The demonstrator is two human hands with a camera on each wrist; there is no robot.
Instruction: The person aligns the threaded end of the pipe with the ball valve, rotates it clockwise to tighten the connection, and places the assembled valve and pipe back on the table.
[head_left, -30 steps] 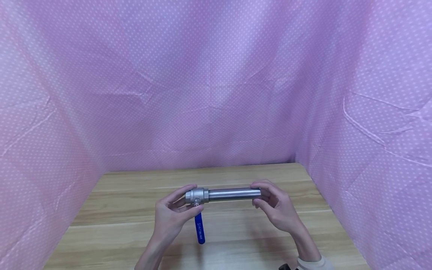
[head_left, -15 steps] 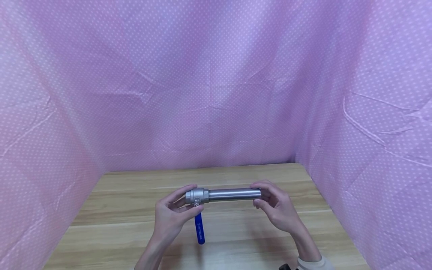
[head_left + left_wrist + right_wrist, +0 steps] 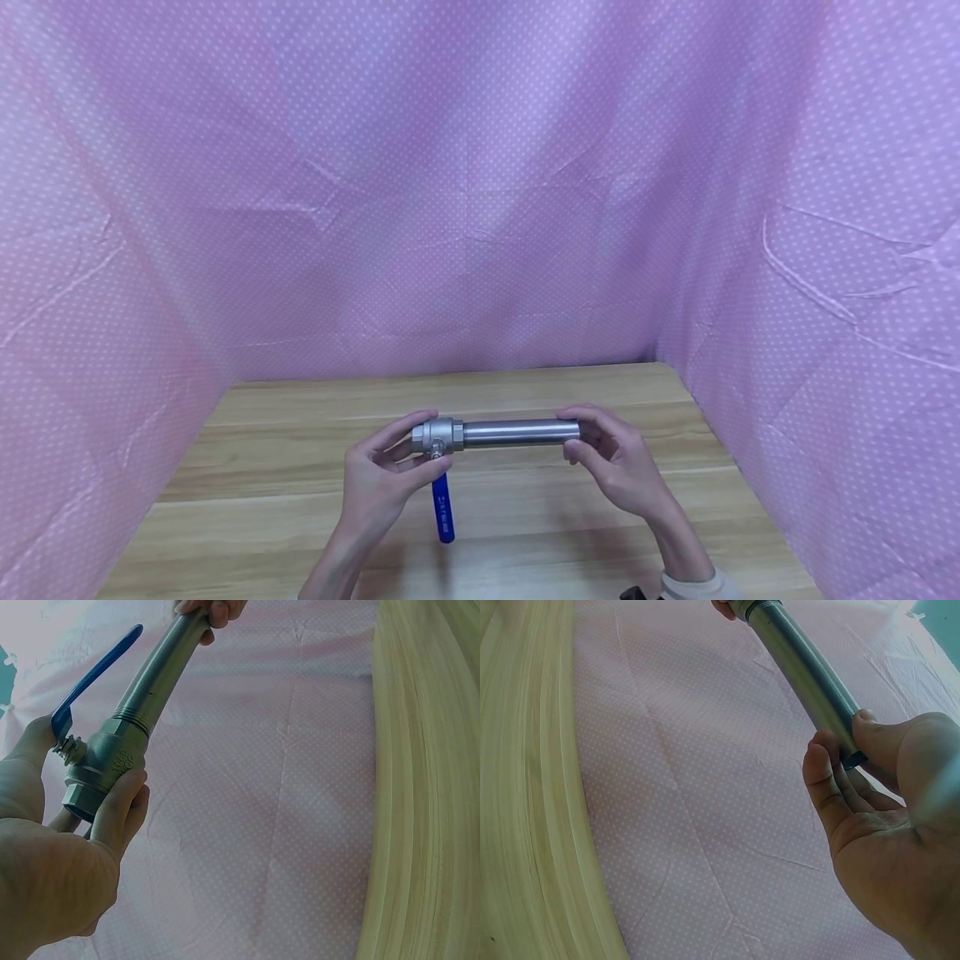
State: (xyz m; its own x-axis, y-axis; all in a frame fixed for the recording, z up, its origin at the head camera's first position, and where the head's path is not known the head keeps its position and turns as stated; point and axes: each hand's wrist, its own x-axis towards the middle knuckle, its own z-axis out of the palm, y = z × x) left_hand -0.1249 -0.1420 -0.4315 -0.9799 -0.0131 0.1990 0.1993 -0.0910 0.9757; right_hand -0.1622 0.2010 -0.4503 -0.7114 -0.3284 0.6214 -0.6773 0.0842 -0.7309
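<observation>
A silver ball valve [image 3: 441, 434] with a long blue lever handle [image 3: 444, 508] is joined to a smooth steel pipe [image 3: 521, 432]; both are held level above the table. My left hand [image 3: 384, 467] grips the valve body between thumb and fingers, the thumb near the base of the lever. At the pipe's far end, my right hand [image 3: 615, 458] pinches it with thumb and fingertips. In the left wrist view, threads [image 3: 133, 718] show where the pipe enters the valve. The right wrist view shows the pipe's end [image 3: 853, 760] between the right thumb and fingers.
Beneath the hands lies a light wood-grain table [image 3: 300, 500]. Pink cloth with white dots [image 3: 465, 208] hangs at the back and on both sides. A small black object [image 3: 632, 593] shows at the bottom edge, by the right sleeve [image 3: 701, 586].
Hardly anything differs. The blue lever's lower end has shifted very slightly left, and the right thumb has moved a little on the pipe's end.
</observation>
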